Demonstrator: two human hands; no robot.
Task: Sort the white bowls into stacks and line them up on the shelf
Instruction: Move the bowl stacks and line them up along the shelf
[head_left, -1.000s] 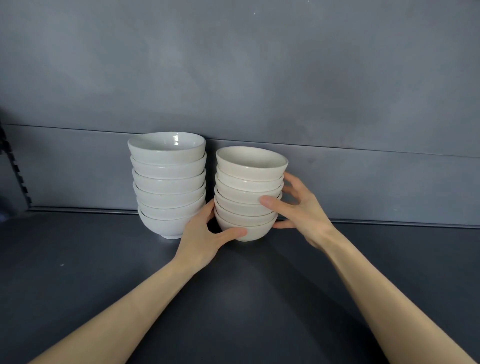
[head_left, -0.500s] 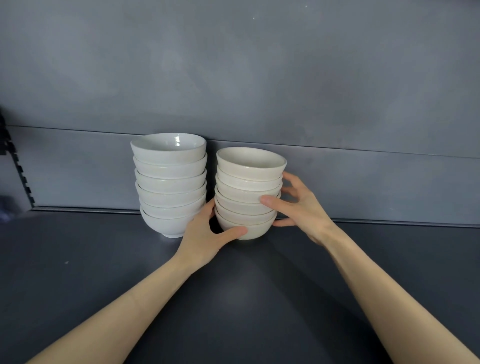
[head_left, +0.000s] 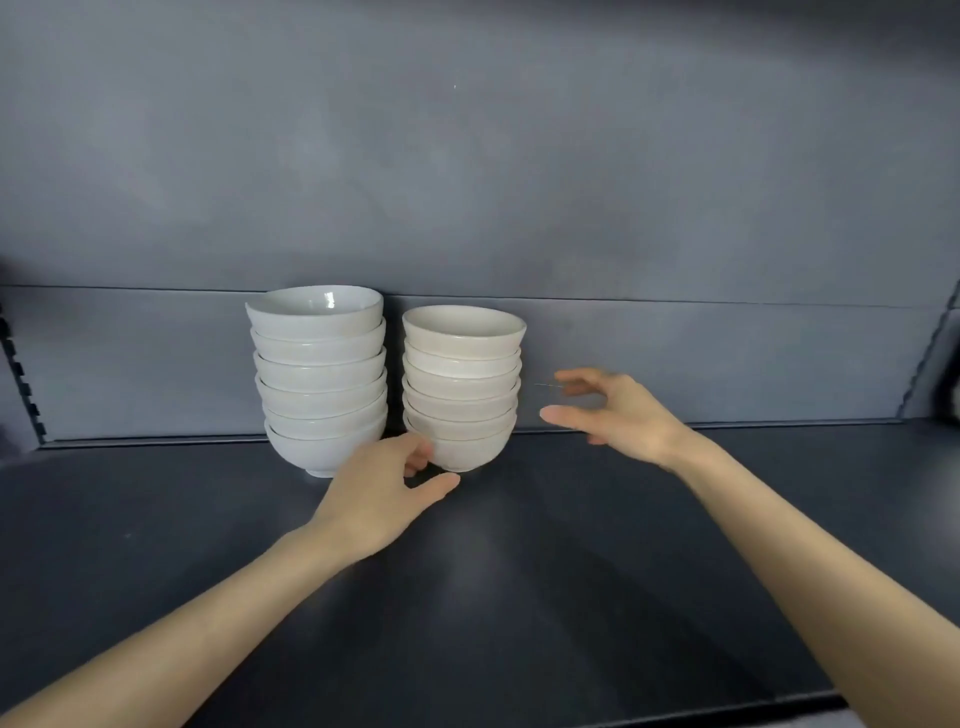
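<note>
White bowls (head_left: 318, 359) stand in two stacks near the back edge of the shelf (head_left: 519, 597), left of its middle. From the front edge, the shelf's dark grey matte surface runs back under two bare forearms. The left hand (head_left: 379, 488) hovers low at the foot of the right stack (head_left: 462, 395), fingers loosely curved and thumb stretched out. It grasps nothing, and whether the fingertips (head_left: 420, 458) brush the bottom bowl cannot be told. The right hand (head_left: 618, 410), slightly blurred, is released, fingers spread and empty, clear of that stack's right side. The left stack (head_left: 322, 395), taller and whiter, stands just beside the creamier one. Behind rises a grey back panel (head_left: 467, 182), with slotted uprights (head_left: 21, 379) at the side edges.
</note>
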